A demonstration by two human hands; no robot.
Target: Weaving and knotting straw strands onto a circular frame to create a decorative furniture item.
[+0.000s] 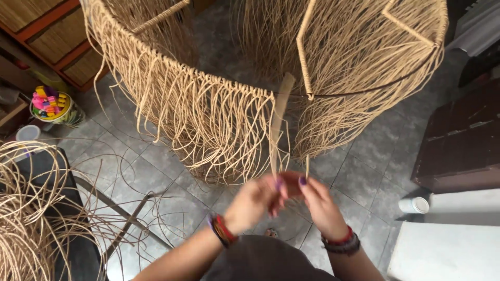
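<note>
Woven frame (pixel 219 99) stands ahead; loose strands (pixel 26 218) lie left, cabinet (pixel 463 140) right.

The woven frame (pixel 208 104) and its loose strands (pixel 23 218) were pale straw-tan, above a mottled grey tiled floor (pixel 364 156). The left hand (pixel 252 200) wore a red-and-purple wristband (pixel 221 230); fingernails (pixel 302 180) were purple. A tub (pixel 51 106) held pink, yellow and purple pieces.

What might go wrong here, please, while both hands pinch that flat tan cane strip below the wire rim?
The flat tan cane strip could slip from the left hand and right hand. It might snag in the hanging tan cane strands. The loose cane bundle beside the person could tangle.
</note>
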